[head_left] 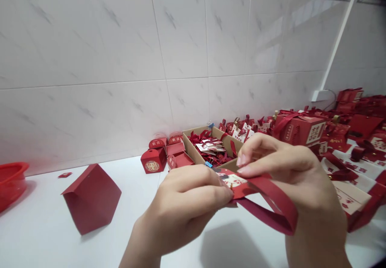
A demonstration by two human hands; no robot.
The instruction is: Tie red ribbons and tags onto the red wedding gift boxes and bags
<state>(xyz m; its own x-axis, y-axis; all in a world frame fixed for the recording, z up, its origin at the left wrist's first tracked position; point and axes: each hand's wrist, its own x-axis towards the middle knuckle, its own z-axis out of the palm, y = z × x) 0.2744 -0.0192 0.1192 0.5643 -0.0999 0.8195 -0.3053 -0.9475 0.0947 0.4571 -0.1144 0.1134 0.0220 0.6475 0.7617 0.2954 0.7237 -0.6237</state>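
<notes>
Between my hands, above the white table, is a red printed paper gift box, seen nearly edge-on with a cream panel. A loop of dark red ribbon comes out of its right end and hangs beside my right palm. My left hand is closed on the box's left side, thumb and fingers pinching it. My right hand has its thumb and index finger close together at the box's upper edge, by the ribbon. My fingers hide much of the box's body and whatever lies between the right fingertips.
A plain red folded box stands left, near a red basin. Small red boxes and a cardboard tray of ribbons and tags sit by the tiled wall. Many finished-looking red gift boxes crowd the right.
</notes>
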